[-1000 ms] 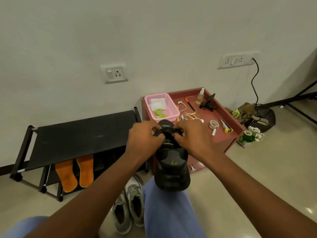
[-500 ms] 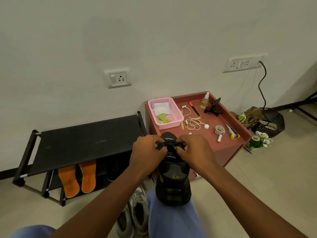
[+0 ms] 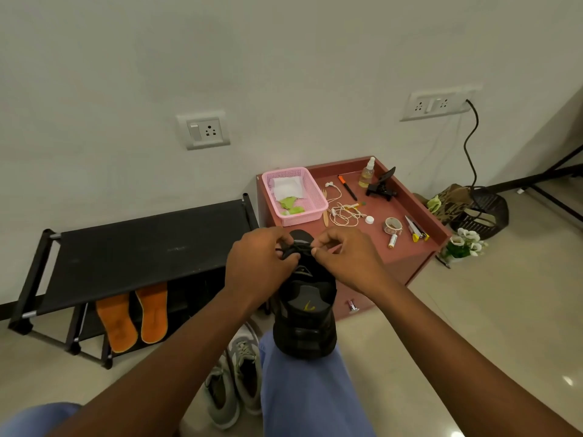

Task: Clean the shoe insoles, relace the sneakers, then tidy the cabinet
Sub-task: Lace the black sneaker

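A black sneaker (image 3: 305, 313) rests on my blue-trousered knee, toe pointing away from me. My left hand (image 3: 258, 263) and my right hand (image 3: 344, 258) both pinch its black lace (image 3: 298, 247) over the front of the shoe. Two orange insoles (image 3: 132, 313) lean on the lower shelf of the black shoe rack (image 3: 138, 247). A pair of grey sneakers (image 3: 235, 380) lies on the floor by my leg. The red-brown cabinet (image 3: 410, 253) stands behind the shoe.
On the cabinet top: a pink basket (image 3: 295, 195) with cloths, a spray bottle (image 3: 366, 173), a black phone holder (image 3: 382, 186), white earphones (image 3: 344, 212), a tape roll (image 3: 392, 225), pens. A black basket (image 3: 487, 209) and white flowers (image 3: 467, 244) sit on the floor at right.
The view has tilted up and back a little. My hands stay on the lace, and the fingers have shifted slightly while working it.
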`<state>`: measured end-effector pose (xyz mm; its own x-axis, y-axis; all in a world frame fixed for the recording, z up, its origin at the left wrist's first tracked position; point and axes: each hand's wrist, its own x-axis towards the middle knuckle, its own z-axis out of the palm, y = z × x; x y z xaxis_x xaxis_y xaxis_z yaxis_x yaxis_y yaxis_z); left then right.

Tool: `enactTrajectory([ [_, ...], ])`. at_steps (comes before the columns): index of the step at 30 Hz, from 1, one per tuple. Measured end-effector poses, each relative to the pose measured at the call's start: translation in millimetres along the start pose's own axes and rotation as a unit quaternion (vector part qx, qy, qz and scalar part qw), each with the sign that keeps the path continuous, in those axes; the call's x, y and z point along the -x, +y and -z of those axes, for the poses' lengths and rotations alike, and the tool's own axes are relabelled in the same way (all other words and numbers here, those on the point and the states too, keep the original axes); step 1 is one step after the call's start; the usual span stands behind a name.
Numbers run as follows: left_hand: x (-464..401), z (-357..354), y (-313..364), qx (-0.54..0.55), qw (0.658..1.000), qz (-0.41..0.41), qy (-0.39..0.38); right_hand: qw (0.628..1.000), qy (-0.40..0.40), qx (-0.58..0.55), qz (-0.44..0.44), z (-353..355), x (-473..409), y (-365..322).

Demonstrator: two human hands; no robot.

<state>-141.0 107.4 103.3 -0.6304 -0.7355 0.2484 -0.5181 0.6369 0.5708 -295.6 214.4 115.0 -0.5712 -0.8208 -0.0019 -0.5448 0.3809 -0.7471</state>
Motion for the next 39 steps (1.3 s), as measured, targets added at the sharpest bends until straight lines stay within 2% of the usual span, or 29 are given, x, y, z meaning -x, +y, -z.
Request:
enactTrajectory([
  [8,-4,10,2,-0.017,1.0,0.016,-0.006,0.998,0.032,-0.052,-0.022,1,-1,0],
  [12,-5,15,1,0.003,0.999,0.032,-0.032,0.989,0.031,-0.133,-0.048,2,0,0],
  [18,-9,18,6,0.021,0.996,0.044,-0.079,0.95,0.004,-0.305,-0.062,12,3,-14],
  [22,-12,17,7,0.02,0.994,0.046,-0.098,0.906,-0.001,-0.419,-0.056,21,2,-21],
  [26,-11,18,9,0.029,0.993,0.053,-0.102,0.868,0.05,-0.491,-0.06,33,-2,-24],
  [30,-11,21,6,0.048,0.992,0.063,-0.102,0.877,0.134,-0.453,-0.093,42,-2,-20],
  [34,-10,21,6,0.059,0.991,0.061,-0.104,0.939,0.155,-0.285,-0.112,46,0,-4],
  [36,-9,21,6,0.063,0.99,0.059,-0.108,0.97,0.125,-0.168,-0.127,42,2,7],
  [39,-10,20,5,0.076,0.989,0.056,-0.115,0.986,0.003,-0.024,-0.163,35,5,15],
])
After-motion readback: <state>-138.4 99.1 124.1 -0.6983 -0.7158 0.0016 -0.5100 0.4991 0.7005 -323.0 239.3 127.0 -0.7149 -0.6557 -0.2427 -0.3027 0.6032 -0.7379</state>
